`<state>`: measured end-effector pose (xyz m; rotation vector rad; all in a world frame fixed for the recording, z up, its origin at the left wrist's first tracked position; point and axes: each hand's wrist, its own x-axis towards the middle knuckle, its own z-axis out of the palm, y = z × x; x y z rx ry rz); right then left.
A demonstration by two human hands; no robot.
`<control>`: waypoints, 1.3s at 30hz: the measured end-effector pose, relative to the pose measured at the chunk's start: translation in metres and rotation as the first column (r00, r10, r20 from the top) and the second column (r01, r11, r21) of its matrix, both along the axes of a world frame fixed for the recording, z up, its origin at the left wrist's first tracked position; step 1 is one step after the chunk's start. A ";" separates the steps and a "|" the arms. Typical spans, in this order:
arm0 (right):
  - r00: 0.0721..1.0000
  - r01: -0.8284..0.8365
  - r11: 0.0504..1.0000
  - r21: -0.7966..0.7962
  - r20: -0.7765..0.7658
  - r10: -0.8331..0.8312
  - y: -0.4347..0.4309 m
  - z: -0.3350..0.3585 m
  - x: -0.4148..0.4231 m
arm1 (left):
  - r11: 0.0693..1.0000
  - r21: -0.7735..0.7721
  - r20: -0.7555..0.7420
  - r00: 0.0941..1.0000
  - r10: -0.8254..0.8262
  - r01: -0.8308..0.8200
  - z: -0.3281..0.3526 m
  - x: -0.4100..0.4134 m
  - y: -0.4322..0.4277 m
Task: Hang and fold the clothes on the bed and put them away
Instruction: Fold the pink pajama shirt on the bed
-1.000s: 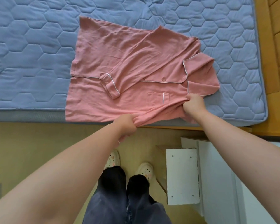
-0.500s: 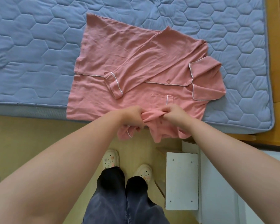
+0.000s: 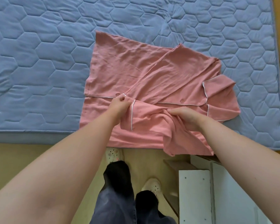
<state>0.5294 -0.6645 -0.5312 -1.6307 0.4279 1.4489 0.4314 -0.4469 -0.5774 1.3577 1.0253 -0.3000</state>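
A pink pyjama shirt [image 3: 136, 70] lies front up in the middle of the frame, on the near edge of a bed with a quilted blue cover [image 3: 39, 62] stitched in hexagons. The shirt is a plain salmon pink with thin white piping along the placket, the collar [image 3: 220, 94] and the cuffs. Its collar points to the right of the frame and its hem to the left. Pink buttons [image 3: 182, 101] sit along the piped placket, which runs across the middle of the garment. The far sleeve is folded diagonally over the chest. The cloth is lightly creased, and its lower edge hangs a little past the mattress edge.

The left hand [image 3: 120, 105] is at the centre of the frame, its fingers curled and pinching the piped cuff of the near sleeve [image 3: 127, 120], lifted onto the shirt front. The right hand [image 3: 186, 118], just right of centre, lies palm down on the bunched upper part of that sleeve. Its fingertips are sunk in the folds, so it seems to grip the cloth rather than merely press it. Loose fabric droops from under this hand over the bed edge.

Below, on a yellowish floor [image 3: 23, 159], stand the person's dark trousers [image 3: 116, 191] and pale perforated clogs [image 3: 113, 154]. A white cabinet [image 3: 194, 196] fills the lower right.
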 end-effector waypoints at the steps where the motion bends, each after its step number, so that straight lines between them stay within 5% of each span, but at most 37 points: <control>1: 1.000 -0.007 1.000 -0.014 -0.010 0.007 0.015 0.000 0.008 | 0.997 0.067 0.014 0.999 -0.029 0.028 0.000 0.009 0.011; 6: 1.000 0.008 1.000 0.027 0.012 -0.009 0.094 0.005 0.063 | 0.940 0.322 0.122 0.989 0.079 -0.115 0.009 0.067 0.073; 9: 0.927 -0.065 0.992 -0.104 0.361 0.099 0.135 -0.009 0.087 | 0.859 0.476 0.125 0.981 0.149 -0.191 0.004 0.094 0.113; 11: 0.759 -0.193 0.906 -0.377 0.528 0.381 0.146 -0.031 0.093 | 0.863 0.498 0.026 0.997 0.079 -0.081 -0.010 0.101 0.127; 13: 0.660 -0.242 0.816 -0.525 0.527 0.535 0.149 -0.050 0.090 | 0.867 0.482 -0.141 0.988 -0.066 0.126 -0.026 0.101 0.130; 19: 0.552 -0.291 0.768 -0.571 0.555 0.622 0.168 -0.079 0.077 | 0.756 0.505 -0.430 0.881 -0.198 0.416 -0.045 0.095 0.135; 25: 0.744 -0.219 0.872 -0.438 0.503 0.440 0.212 -0.082 0.087 | 0.947 0.318 -0.090 0.996 -0.024 0.052 -0.052 0.093 0.156; 28: 0.844 -0.238 0.910 -0.338 0.392 0.367 0.232 -0.071 0.096 | 0.983 0.088 0.032 0.987 0.159 -0.161 -0.049 0.090 0.168; 32: 0.758 -0.034 0.941 -0.336 0.605 0.243 0.239 -0.082 0.103 | 0.939 0.163 0.027 0.953 0.303 -0.303 -0.054 0.092 0.177; 37: 0.780 -0.123 0.902 -0.414 0.522 0.346 0.244 -0.092 0.098 | 0.941 -0.115 -0.140 0.943 0.302 -0.318 -0.056 0.086 0.160; 39: 0.760 -0.245 0.863 -0.441 0.465 0.453 0.252 -0.091 0.102 | 0.953 -0.050 -0.109 0.950 0.293 -0.300 -0.054 0.086 0.158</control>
